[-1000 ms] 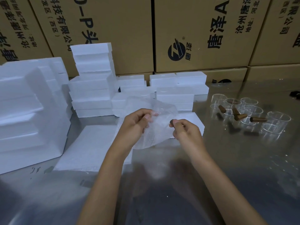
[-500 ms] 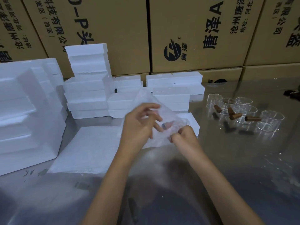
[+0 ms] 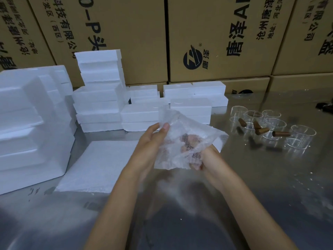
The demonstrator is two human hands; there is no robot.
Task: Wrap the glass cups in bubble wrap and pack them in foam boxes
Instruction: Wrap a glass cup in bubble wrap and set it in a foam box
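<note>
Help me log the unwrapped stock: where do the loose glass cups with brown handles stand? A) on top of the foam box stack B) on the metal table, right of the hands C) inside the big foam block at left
B: the glass cups stand clustered on the metal table, right of the right hand.

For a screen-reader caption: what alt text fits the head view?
Two hands hold a bubble wrap sheet above a metal table, left hand at its edge, right hand beneath. Glass cups sit right, foam boxes left, cartons behind.
</note>
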